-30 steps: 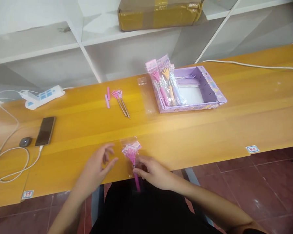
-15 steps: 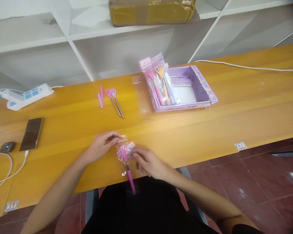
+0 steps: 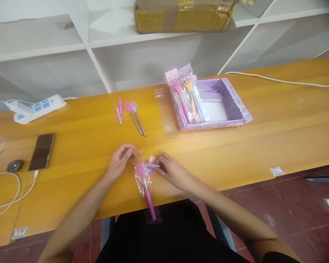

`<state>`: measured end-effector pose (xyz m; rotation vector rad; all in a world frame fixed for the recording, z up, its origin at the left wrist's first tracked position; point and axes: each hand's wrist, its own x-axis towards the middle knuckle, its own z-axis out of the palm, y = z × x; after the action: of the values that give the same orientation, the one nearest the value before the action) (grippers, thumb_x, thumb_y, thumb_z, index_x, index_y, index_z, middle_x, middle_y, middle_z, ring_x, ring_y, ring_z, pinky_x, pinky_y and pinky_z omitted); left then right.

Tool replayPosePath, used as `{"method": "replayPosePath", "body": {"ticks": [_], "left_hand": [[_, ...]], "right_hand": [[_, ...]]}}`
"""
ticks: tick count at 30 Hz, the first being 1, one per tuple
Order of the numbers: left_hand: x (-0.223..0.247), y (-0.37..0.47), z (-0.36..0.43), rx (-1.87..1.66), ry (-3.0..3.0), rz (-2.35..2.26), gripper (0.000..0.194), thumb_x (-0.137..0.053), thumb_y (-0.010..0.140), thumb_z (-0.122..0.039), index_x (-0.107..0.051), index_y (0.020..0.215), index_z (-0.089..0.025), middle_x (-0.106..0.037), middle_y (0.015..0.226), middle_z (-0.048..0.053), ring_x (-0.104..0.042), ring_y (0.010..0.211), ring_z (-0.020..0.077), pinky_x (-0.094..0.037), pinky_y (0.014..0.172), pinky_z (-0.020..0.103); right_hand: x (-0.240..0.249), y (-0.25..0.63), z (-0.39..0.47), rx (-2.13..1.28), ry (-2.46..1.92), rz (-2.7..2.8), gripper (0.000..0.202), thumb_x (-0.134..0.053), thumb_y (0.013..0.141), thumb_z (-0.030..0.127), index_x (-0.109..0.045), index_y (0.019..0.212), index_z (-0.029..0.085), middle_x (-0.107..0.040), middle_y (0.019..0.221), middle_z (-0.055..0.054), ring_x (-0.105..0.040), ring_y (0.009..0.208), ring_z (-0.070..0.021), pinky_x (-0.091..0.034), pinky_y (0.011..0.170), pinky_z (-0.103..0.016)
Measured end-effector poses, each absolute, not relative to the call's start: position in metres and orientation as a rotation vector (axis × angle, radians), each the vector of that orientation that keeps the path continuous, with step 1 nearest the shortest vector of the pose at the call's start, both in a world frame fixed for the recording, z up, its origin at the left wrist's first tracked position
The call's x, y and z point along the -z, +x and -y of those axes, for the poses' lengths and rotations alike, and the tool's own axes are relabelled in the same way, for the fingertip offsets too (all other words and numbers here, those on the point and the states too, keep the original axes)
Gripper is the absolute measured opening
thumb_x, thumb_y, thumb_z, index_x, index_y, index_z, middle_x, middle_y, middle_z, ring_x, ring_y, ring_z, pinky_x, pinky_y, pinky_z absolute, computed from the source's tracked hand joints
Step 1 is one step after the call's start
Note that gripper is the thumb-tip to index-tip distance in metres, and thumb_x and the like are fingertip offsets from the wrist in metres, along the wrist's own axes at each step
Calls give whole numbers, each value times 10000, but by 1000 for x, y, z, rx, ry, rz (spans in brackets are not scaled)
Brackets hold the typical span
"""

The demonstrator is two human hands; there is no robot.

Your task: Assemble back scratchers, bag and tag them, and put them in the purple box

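Observation:
A pink hand-shaped scratcher [image 3: 150, 202] lies in a clear plastic bag at the table's front edge, its handle end reaching past the edge. My left hand [image 3: 121, 157] is closed at the bag's top left, fingertips pinching the clear film. My right hand [image 3: 171, 170] pinches a small folded purple-and-pink card [image 3: 152, 164] beside the scratcher's head. Behind them lie two loose scratchers with metal rods [image 3: 137, 118] and two short handle sleeves, one pink [image 3: 120, 106] and one lilac [image 3: 118, 115].
An open purple box [image 3: 233, 100] holds bagged scratchers [image 3: 192, 100]. An empty clear bag [image 3: 167, 113] lies left of it. At left are a power strip [image 3: 41, 107], a phone [image 3: 42, 151], a black mouse [image 3: 15, 166] and white cables. A taped carton [image 3: 181, 16] sits on the shelf.
My right hand has drawn the card slightly away from the scratcher's head, and the card now shows more clearly. The whole view has shifted, with objects appearing further right and slightly lower.

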<state>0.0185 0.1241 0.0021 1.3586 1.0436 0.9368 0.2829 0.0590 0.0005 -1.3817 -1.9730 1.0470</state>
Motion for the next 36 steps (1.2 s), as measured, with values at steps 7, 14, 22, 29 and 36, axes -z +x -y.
{"method": "replayPosePath", "body": {"ticks": [7, 14, 22, 29, 36], "left_hand": [[11, 24, -121, -1182, 1250, -1034, 231, -735, 993, -417, -605, 1007, -226, -727, 972, 16, -714, 772, 152, -631, 764, 328], [8, 16, -122, -1045, 1335, -1089, 236, -710, 1004, -411, -828, 1066, -216, -802, 1071, 82, -756, 953, 216, -616, 931, 359], [4, 15, -125, -1064, 843, -750, 315, -750, 938, -324, -845, 1186, -155, -780, 1334, 167, -688, 1332, 363, -475, 1226, 547], [1, 4, -127, -1015, 1467, -867, 307, -702, 992, -323, -744, 1289, -257, -643, 1499, 143, -638, 1387, 325, -510, 1194, 538], [1, 3, -137, -713, 2236, -1089, 418, -754, 968, -358, -657, 1360, -252, -706, 1344, 118, -683, 1265, 276, -565, 1113, 466]], "right_hand": [[-6, 293, -84, -1264, -1337, 1528, 215, -612, 1046, 354, -664, 1195, 208, -730, 1046, -58, -661, 798, -174, -546, 669, -296], [-22, 281, -113, -973, -1145, 1720, 275, -533, 1109, 375, -752, 1049, 219, -670, 944, -61, -654, 856, -190, -542, 765, -337], [-15, 259, -154, -887, -975, 1768, 184, -607, 1086, 344, -751, 1126, 237, -705, 1012, -56, -660, 881, -177, -551, 773, -325], [2, 263, -157, -746, -962, 1587, 133, -615, 1082, 331, -694, 1053, 229, -686, 991, -52, -647, 897, -191, -550, 804, -349], [10, 267, -155, -752, -952, 1625, 141, -592, 1093, 342, -678, 1063, 235, -665, 969, -50, -621, 848, -189, -543, 779, -356]]}}
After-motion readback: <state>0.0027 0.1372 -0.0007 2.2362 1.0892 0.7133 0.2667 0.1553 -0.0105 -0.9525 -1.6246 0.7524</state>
